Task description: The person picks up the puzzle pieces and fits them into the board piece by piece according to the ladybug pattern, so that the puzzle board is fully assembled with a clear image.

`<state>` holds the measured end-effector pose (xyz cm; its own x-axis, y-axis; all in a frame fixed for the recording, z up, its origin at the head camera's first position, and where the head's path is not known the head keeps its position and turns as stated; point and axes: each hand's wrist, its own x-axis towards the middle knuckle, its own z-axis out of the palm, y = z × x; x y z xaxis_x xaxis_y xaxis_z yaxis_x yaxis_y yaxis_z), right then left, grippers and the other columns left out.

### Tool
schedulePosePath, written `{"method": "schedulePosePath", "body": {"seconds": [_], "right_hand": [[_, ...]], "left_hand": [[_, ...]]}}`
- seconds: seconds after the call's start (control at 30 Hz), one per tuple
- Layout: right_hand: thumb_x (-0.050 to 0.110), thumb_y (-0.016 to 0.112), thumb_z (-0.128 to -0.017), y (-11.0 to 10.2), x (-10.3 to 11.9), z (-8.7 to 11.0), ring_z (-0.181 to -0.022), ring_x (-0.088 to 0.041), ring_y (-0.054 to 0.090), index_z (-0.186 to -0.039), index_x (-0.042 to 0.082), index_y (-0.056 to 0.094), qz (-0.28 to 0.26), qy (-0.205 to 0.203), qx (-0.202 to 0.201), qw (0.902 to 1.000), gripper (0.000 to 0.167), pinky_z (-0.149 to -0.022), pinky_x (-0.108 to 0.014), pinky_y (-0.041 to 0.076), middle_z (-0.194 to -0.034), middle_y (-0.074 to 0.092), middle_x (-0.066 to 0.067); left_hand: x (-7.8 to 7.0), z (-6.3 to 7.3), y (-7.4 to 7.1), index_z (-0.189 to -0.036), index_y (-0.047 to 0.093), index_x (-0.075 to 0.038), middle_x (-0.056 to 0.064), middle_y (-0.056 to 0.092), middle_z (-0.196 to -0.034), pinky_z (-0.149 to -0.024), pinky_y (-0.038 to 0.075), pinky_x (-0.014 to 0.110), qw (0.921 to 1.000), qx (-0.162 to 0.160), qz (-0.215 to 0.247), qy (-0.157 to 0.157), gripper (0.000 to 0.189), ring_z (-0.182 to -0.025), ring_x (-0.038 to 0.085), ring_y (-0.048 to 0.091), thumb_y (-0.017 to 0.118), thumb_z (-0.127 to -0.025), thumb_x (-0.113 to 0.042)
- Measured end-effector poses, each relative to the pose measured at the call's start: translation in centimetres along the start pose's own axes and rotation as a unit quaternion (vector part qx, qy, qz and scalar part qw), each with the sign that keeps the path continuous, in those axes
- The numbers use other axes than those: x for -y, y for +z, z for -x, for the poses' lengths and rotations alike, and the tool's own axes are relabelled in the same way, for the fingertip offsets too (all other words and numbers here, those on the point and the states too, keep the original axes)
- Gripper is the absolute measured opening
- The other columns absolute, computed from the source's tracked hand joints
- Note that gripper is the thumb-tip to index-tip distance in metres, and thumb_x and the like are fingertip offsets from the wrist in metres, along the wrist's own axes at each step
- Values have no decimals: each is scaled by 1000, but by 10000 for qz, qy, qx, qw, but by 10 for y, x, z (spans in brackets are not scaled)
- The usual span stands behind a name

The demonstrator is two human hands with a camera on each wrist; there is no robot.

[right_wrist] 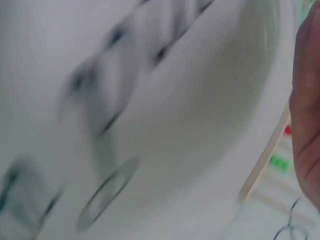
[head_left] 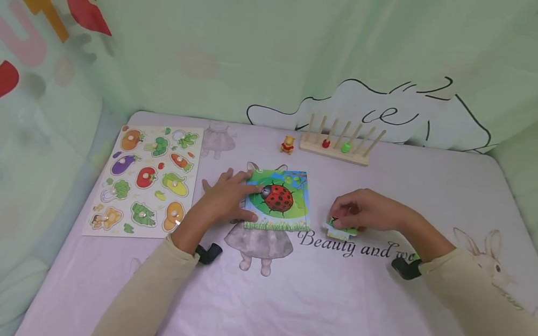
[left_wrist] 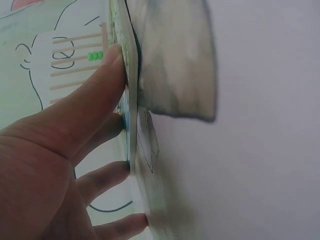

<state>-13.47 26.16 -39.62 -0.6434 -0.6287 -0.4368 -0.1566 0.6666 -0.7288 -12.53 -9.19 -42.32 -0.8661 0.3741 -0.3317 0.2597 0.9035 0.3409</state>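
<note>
A square ladybug puzzle [head_left: 278, 197], green with a grass strip along its bottom edge, lies flat near the middle of the table. My left hand [head_left: 227, 196] rests on its left side with fingers spread and fairly straight. In the left wrist view the thumb [left_wrist: 95, 100] lies on the puzzle's face, and fingertips meet its edge. To the right, my right hand [head_left: 367, 212] pinches a small jigsaw puzzle piece [head_left: 340, 233], green and white with notched edges, low over the table. Only part of that hand [right_wrist: 307, 110] enters the right wrist view, and its fingertips are out of frame.
A vegetable knob-puzzle board [head_left: 159, 192] lies at the left. Behind the ladybug puzzle stand a small bear figure [head_left: 287, 145] and a wooden peg rack [head_left: 334, 151] with red and green beads. Curtain-like cloth [head_left: 212, 49] encloses the table's back and sides.
</note>
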Motion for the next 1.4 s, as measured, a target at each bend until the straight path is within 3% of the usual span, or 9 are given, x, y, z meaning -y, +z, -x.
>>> {"method": "schedulePosePath", "body": {"seconds": [0.13,0.27,0.43,0.6,0.7,1.0,1.4], "right_hand": [[25,71,-97,9,17,-20,-66,-20,64,-109,19,69,-162,75,6,9998,13,-55,-33,58,-82,66,-4],[22,67,-100,16,30,-36,-62,-22,68,-111,17,67,-10,-222,-56,9997,13,-61,-33,60,-82,67,-3],[16,66,-101,22,40,-52,-65,-20,69,-117,16,69,277,-606,-37,9978,17,-73,-29,58,-82,68,0],[5,65,-99,29,46,-64,-76,-17,63,-127,10,69,260,-910,41,9955,29,-75,-28,56,-92,66,-4],[3,65,-98,33,48,-71,-80,-17,62,-130,9,69,258,-893,53,9957,33,-75,-29,58,-95,65,-5],[11,74,-93,42,57,-81,-69,-13,65,-102,8,70,514,-332,-444,9971,10,-74,-30,53,-82,72,1],[20,84,-84,48,60,-86,-64,-10,61,-85,14,76,1008,69,-1276,9867,10,-64,-28,46,-69,70,5]], "left_hand": [[-1,1,-1,-150,52,-36,0,27,-169,-106,14,88,10000,31,15,0,76,-157,44,14,81,-82,-54],[-1,1,-2,-150,52,-36,0,28,-169,-106,14,88,10000,31,33,-1,76,-157,45,14,81,-82,-53],[-2,-1,-1,-149,53,-37,-1,28,-169,-106,14,88,10000,9,22,14,75,-157,44,14,80,-82,-54],[0,-3,1,-149,53,-37,-1,29,-168,-106,15,88,10000,-7,21,45,75,-157,44,15,81,-81,-55],[0,-4,1,-148,54,-37,-1,29,-168,-106,15,88,10000,-7,22,17,75,-157,44,15,81,-81,-55],[1,-4,1,-148,54,-36,-1,29,-168,-106,15,88,10000,3,47,-37,75,-157,44,15,82,-80,-54],[1,-4,2,-148,54,-37,-1,28,-169,-105,15,88,10000,2,29,-44,77,-157,44,14,83,-79,-55]]}}
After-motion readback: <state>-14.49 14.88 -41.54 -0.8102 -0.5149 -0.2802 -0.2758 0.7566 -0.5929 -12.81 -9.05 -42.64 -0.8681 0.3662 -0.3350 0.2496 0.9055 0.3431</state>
